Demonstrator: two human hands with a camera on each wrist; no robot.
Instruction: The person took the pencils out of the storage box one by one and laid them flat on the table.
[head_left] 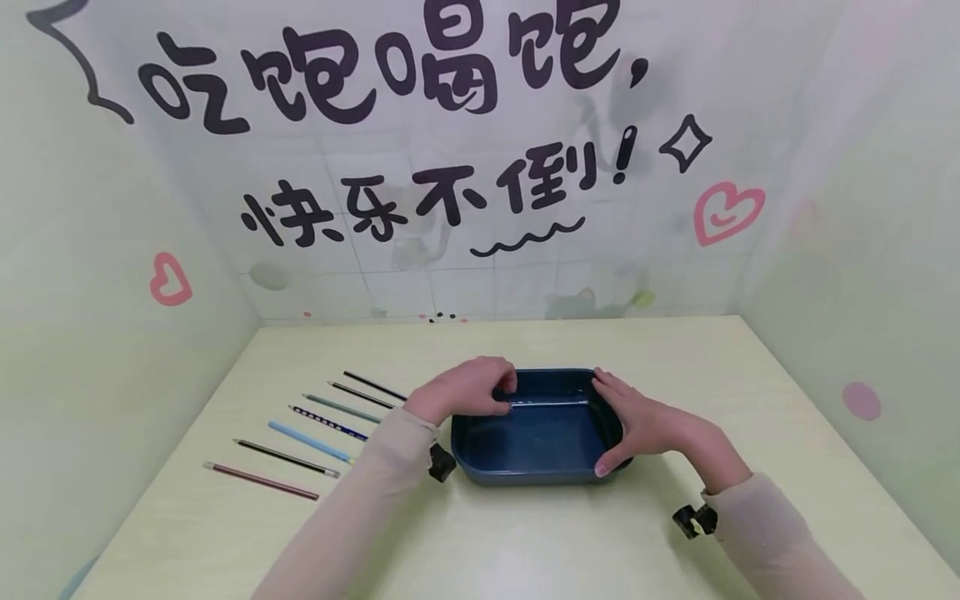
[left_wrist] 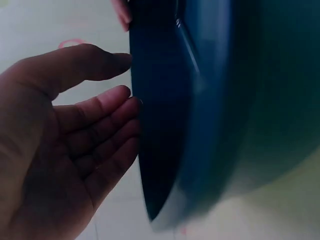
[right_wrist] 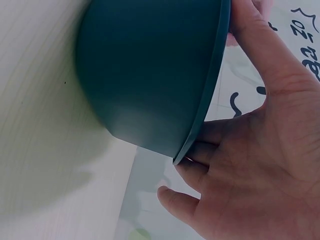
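A dark blue rectangular tray (head_left: 536, 478) with raised walls and rounded corners stands on the table (head_left: 540, 542), its inside facing up. My left hand (head_left: 472, 387) hangs over its left end. In the left wrist view the left fingers (left_wrist: 102, 132) bend loosely, with thumb and fingertips right at the rim and a gap between them. Across the tray's right end spreads my right hand (head_left: 641, 421), thumb towards the front corner, fingers reaching the back corner. The right wrist view shows some right fingertips hidden behind the tray's rim (right_wrist: 212, 80), the little finger extended outside.
Several pencils lie in a slanted row left of the tray, among them a red-brown pencil (head_left: 261, 481), a light blue pencil (head_left: 307, 442) and a dark patterned pencil (head_left: 330, 423). A printed white sheet (head_left: 405, 283) stands behind the table, with pale walls at both sides.
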